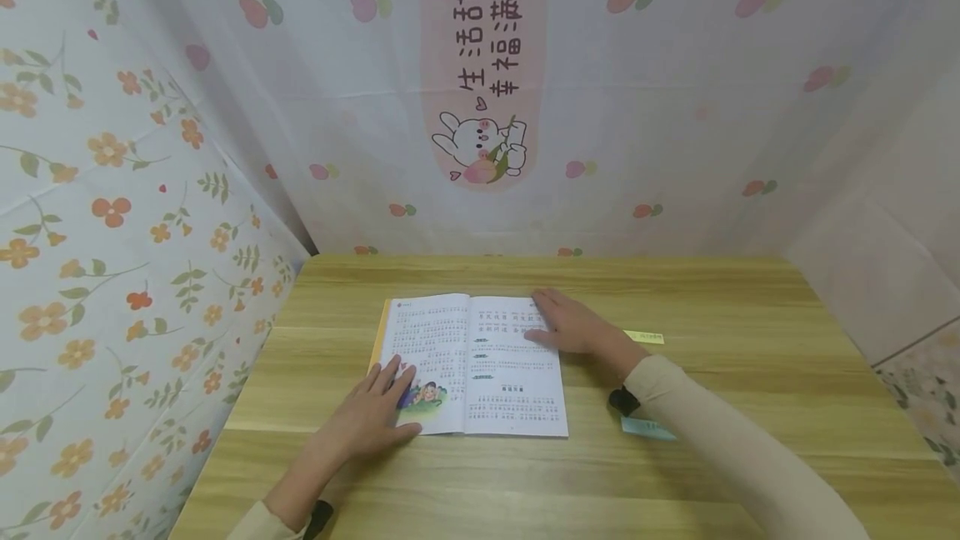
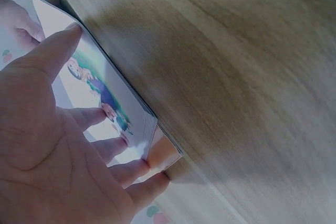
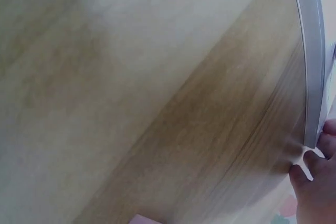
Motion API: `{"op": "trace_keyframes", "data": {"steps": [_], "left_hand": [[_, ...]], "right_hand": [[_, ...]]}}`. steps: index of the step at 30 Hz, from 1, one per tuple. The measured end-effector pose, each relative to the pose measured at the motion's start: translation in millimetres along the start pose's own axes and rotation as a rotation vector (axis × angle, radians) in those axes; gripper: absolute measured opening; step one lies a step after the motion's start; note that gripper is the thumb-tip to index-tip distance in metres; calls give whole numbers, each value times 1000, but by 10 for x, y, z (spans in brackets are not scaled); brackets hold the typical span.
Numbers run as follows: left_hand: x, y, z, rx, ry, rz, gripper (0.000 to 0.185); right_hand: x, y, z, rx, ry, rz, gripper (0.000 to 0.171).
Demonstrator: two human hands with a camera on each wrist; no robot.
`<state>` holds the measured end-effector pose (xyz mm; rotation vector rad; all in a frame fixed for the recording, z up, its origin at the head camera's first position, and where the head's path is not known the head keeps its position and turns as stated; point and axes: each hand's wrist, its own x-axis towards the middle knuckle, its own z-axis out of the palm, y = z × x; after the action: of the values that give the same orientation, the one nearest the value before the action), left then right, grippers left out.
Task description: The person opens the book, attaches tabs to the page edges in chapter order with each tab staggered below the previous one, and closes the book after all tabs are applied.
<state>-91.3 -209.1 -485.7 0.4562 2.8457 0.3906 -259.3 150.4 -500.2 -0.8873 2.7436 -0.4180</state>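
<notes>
An open book (image 1: 517, 407) lies on the wooden table, printed text on both pages and a coloured picture of children at the lower left. My left hand (image 1: 372, 415) rests with spread fingers over the left page's lower outer corner. In the left wrist view, the thumb of that left hand (image 2: 63, 145) lies along the bottom edge of the pages and its fingertips reach the outer edge. At the top right corner of the right page, my right hand (image 1: 566, 325) touches the paper. The right wrist view shows the fingers of the right hand (image 3: 317, 182) beside the book's corner (image 3: 313, 77).
A yellow paper slip (image 1: 645, 337) lies right of the book, partly behind the right wrist. A light blue slip (image 1: 648, 428) shows under the right forearm. Behind the wooden table (image 1: 450, 490) hangs a white printed curtain (image 1: 300, 107); a floral one (image 1: 112, 273) hangs at the left.
</notes>
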Motion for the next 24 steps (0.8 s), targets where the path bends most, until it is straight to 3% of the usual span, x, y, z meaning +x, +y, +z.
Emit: {"op": "trace_keyframes", "data": {"steps": [10, 24], "left_hand": [[2, 15, 1, 8, 2, 1, 87], [14, 1, 15, 12, -1, -6, 88]], "right_hand": [[9, 45, 49, -21, 14, -6, 85], [-89, -49, -16, -75, 78, -83, 77]]}}
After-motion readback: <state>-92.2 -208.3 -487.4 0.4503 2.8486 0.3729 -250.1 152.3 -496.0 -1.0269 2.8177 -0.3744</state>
